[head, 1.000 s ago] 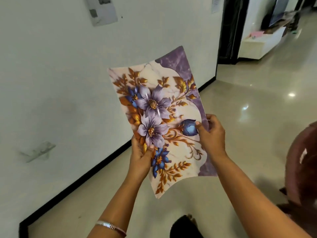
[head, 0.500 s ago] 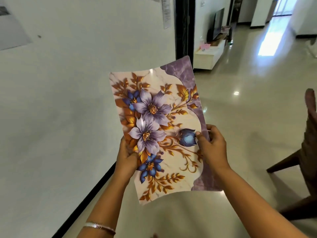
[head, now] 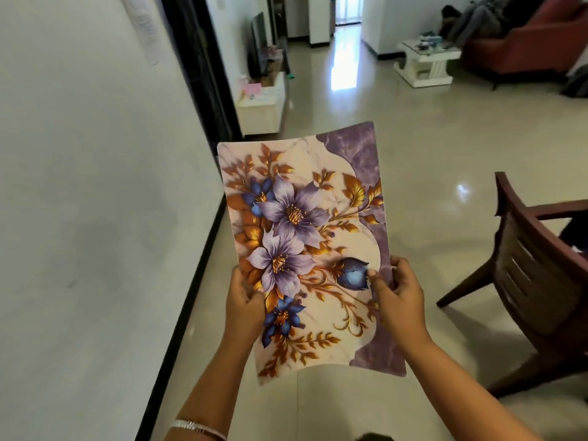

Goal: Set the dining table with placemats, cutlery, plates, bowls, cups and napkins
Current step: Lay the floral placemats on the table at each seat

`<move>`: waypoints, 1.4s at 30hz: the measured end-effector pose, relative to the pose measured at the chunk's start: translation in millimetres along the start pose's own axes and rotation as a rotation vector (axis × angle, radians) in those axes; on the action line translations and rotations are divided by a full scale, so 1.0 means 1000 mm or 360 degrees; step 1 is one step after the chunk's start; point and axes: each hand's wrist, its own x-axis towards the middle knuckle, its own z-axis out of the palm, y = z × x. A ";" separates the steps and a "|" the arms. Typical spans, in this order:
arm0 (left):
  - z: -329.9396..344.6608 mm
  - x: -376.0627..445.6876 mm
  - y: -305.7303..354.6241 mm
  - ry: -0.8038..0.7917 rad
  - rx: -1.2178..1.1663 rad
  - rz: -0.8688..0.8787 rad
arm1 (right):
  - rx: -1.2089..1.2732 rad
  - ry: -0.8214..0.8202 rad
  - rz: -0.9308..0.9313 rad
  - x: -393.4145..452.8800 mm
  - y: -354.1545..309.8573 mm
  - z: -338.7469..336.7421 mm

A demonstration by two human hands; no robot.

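Note:
A glossy placemat (head: 305, 218), printed with purple and blue flowers, gold leaves and a purple marbled edge, is held up in front of me above the floor. My left hand (head: 243, 300) grips its left edge, thumb on the printed face. My right hand (head: 397, 294) grips the right edge near the blue bud, thumb on top. The mat bows slightly and may be more than one sheet; I cannot tell. No dining table shows in the head view.
A white wall (head: 95, 218) with black skirting runs along my left. A dark wooden chair (head: 537, 275) stands at the right. Further off are a white TV cabinet (head: 261, 106), a white coffee table (head: 424, 63) and a red sofa (head: 525, 43) across glossy tiled floor.
The view has swung to the right, from the wall toward the living room. The placemat stays in both hands and the wooden chair has come further into view.

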 end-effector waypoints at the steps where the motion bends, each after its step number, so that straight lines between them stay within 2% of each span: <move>1: 0.010 0.023 0.001 -0.0047 0.0004 -0.0002 | 0.0002 0.0062 0.0012 0.016 0.002 0.003; 7: 0.097 0.147 0.003 -0.0293 0.0088 0.0083 | -0.0013 0.0363 0.0027 0.124 0.024 -0.003; 14: 0.250 0.294 0.028 -0.0557 0.0142 0.0256 | 0.0083 0.0662 0.0035 0.285 0.034 -0.042; 18: 0.334 0.373 0.054 -0.0672 0.0115 0.0372 | 0.0122 0.0722 0.0060 0.375 0.037 -0.065; 26: 0.502 0.516 0.070 -0.0842 0.0101 0.0353 | 0.0192 0.0902 0.0091 0.549 0.050 -0.101; 32: 0.657 0.629 0.077 -0.1172 0.0088 0.0411 | -0.0051 0.1382 0.0157 0.693 0.078 -0.151; 37: 0.773 0.700 0.105 -0.1390 0.0073 0.0467 | -0.0163 0.1710 0.0177 0.784 0.073 -0.202; 42: 0.907 0.721 0.144 -0.1798 -0.0014 0.0565 | -0.0372 0.2095 0.0272 0.839 0.079 -0.269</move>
